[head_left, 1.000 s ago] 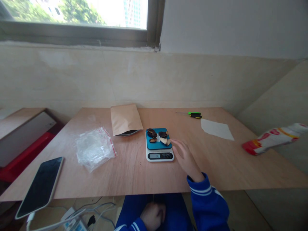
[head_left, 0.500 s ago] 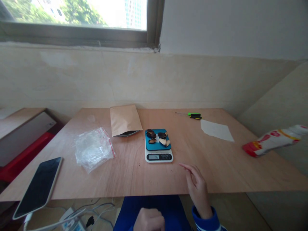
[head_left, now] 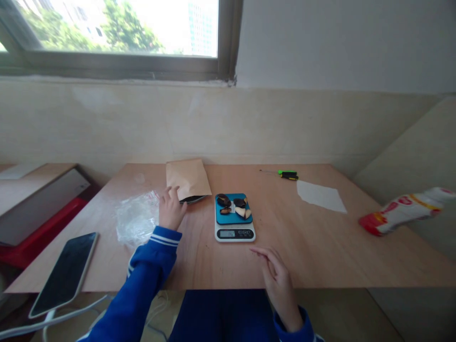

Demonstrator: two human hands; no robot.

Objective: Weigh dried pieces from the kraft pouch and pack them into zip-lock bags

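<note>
My left hand (head_left: 171,209) reaches to the near left corner of a brown paper bag (head_left: 188,178), its fingers apart; I cannot tell whether they touch the bag. The bag lies flat with its dark mouth gaping toward me. Just in front of a small white kitchen scale (head_left: 235,233) is my right hand (head_left: 278,278), fingers stretched out and holding nothing. On the scale's blue plate are several dark brown shell-like pieces (head_left: 223,200) and pale pieces (head_left: 242,212). Clear plastic zip bags (head_left: 137,221) lie beside my left hand, partly hidden by my sleeve.
A tablet-like device (head_left: 64,273) with a white cable overhangs the table's front left edge. Screwdrivers (head_left: 288,174) and a white paper sheet (head_left: 320,196) lie at the back right. A red and white bottle (head_left: 406,211) is at the far right. A wall closes off the back.
My left hand has risen from my lap, where it was closed, to the paper bag, with its fingers now apart. My right hand has shifted slightly left and toward me. The view has tilted up slightly.
</note>
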